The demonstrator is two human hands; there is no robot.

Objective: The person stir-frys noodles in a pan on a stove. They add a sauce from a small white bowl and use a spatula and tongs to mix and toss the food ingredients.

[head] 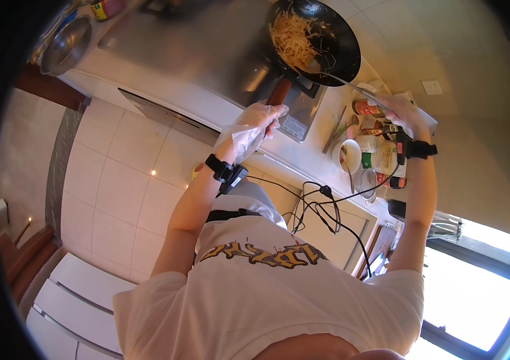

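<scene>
My left hand (pixel 261 118), in a clear plastic glove, is closed around the reddish-brown handle (pixel 279 92) of a black wok (pixel 342 45). Pale shredded food (pixel 293 39), lightly browned, lies heaped along the wok's left side. My right hand (pixel 401 112), also gloved, grips a long metal spatula (pixel 363 91). The spatula reaches over the wok's rim, and its head touches the lower edge of the shreds. The wok sits at the right end of a stainless-steel cooktop (pixel 192 49).
Right of the cooktop, a white bowl (pixel 348 155) with a spoon, a strainer (pixel 367 182), a red can (pixel 366 107) and several seasoning containers crowd the counter. Black cables (pixel 327 204) hang between my wrists. A metal bowl (pixel 66 45) stands at the far left.
</scene>
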